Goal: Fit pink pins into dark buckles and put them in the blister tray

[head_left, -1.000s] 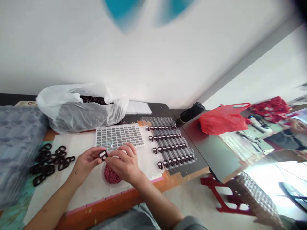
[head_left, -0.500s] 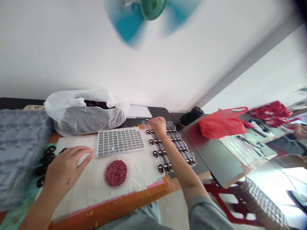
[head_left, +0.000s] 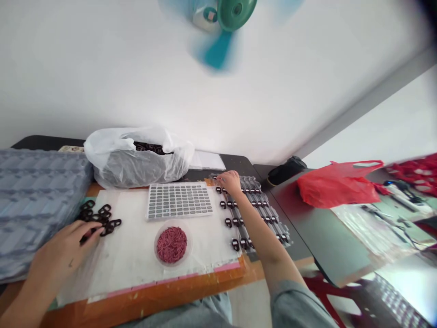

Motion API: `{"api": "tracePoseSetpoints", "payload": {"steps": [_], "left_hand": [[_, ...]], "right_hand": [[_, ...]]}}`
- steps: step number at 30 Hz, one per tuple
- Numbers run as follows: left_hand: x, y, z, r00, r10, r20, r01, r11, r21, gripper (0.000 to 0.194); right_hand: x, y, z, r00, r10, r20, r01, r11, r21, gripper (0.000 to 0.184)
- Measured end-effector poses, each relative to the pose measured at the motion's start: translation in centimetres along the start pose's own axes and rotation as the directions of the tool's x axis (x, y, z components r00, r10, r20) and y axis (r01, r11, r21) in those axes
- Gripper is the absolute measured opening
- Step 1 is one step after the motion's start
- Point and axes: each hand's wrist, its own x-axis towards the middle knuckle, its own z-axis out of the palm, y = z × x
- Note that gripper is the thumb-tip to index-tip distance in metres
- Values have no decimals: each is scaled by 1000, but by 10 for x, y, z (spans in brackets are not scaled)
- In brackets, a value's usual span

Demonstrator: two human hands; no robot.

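Note:
On the left, my left hand curls its thumb and fingers around a black looped part, beside a loose pile of black looped parts. My right hand reaches to the far left corner of a clear moulded tray. Its fingertips pinch at a small black looped part there, partly covered by the fingers. Rows of similar black parts fill other slots of that tray. Between my hands lie a white tray of small grey rectangular pieces and a round tub of pinkish-red pins.
A white plastic bag with dark parts stands behind the mat. Stacked clear trays fill the left side. To the right are a black pouch and a red plastic bag. A fan spins overhead.
My left hand has moved left to the black pile and closed its fingers on a part. My right hand stays at the tray's far corner. The view has turned slightly left.

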Motion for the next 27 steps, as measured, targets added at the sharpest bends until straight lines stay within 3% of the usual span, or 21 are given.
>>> {"api": "tracePoseSetpoints", "payload": {"steps": [4,8,15,21,24,27], "left_hand": [[-3,-6,3,998,29,51,-36,990,136,29],[-7,6,3,997,38,70,-52,974,219,34],[2,16,13,987,89,134,-121,959,255,40],[12,17,19,983,123,134,-147,970,192,30],[17,30,18,984,119,135,-119,993,-8,30],[23,62,16,952,108,287,-17,953,-302,33]], "right_hand": [[0,-4,-4,999,-15,30,15,1000,0,19],[-5,-7,-12,997,-62,39,60,997,46,23],[-11,-22,-28,988,-35,-149,48,996,80,29],[-35,-84,-73,924,-198,-326,253,958,133,22],[-60,-130,-93,907,-249,-341,340,909,242,19],[-87,-178,-104,880,-382,-284,472,771,427,17]]}}
